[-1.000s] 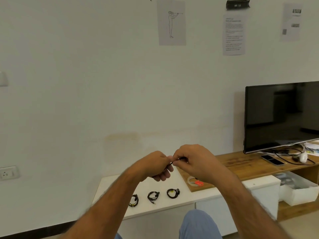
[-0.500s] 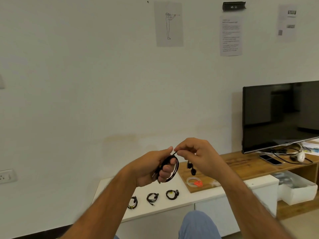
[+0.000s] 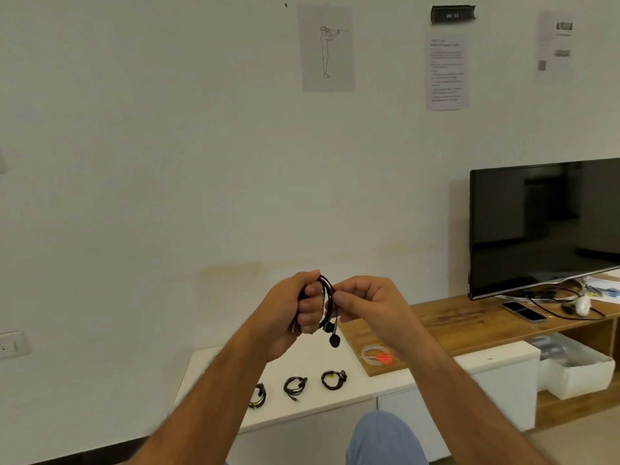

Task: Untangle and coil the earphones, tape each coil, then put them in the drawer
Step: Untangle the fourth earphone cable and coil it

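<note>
Since a half-second ago my left hand (image 3: pixel 295 310) grips the coil (image 3: pixel 327 297) upright, right hand (image 3: pixel 365 303) pinching it (tape (image 3: pixel 370 352) lies lower right).

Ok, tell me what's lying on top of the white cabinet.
Three coiled earphones lie on the white cabinet; the left forearm partly covers the leftmost. A wooden board's corner overlaps it, carrying a tape roll and orange scissors.

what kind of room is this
Probably a living room used as a workspace: a flat-screen TV on a low wooden console, a white cabinet beside it, printed sheets taped to the wall.
</note>
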Motion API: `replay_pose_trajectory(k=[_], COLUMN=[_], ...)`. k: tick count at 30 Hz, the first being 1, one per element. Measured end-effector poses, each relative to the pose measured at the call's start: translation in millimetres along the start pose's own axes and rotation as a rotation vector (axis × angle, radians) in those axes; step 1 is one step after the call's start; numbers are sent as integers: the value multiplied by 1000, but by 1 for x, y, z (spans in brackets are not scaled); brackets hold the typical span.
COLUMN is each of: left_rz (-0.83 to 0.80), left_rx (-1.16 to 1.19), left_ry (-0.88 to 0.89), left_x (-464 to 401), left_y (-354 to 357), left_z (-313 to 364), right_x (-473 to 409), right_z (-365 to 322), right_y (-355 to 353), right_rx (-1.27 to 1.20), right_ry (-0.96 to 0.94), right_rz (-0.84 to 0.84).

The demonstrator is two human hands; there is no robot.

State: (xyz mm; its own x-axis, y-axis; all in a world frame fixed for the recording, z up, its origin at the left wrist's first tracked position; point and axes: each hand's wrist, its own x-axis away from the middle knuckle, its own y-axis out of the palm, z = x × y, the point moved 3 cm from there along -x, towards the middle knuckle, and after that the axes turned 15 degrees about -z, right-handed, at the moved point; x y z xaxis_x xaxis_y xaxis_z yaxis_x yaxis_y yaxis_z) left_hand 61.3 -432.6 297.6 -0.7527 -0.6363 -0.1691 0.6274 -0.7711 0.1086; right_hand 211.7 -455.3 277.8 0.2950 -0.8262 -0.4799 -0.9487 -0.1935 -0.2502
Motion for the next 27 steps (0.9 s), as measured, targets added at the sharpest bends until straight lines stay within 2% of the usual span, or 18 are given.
replay_pose_trajectory(k=[9, 18, 21, 23, 27], left_rz=[1, -46, 27, 105, 233], left_rx=[250, 449, 457, 428, 349], left_ry=[124, 212, 235, 245, 260], left_x=[2, 0, -1, -1, 0], left_y=[-3, -1, -5, -8, -11], left_z=[-3, -2, -4, -5, -8], right_x=[-3, -5, -4, -4, -6], right_z=[-2, 1, 2, 4, 9], right_y=[7, 17, 24, 29, 38], right_rx=[-61, 18, -13, -121, -140], right_ry=[-7, -33, -17, -5, -5], right_rz=[8, 49, 9, 0, 88])
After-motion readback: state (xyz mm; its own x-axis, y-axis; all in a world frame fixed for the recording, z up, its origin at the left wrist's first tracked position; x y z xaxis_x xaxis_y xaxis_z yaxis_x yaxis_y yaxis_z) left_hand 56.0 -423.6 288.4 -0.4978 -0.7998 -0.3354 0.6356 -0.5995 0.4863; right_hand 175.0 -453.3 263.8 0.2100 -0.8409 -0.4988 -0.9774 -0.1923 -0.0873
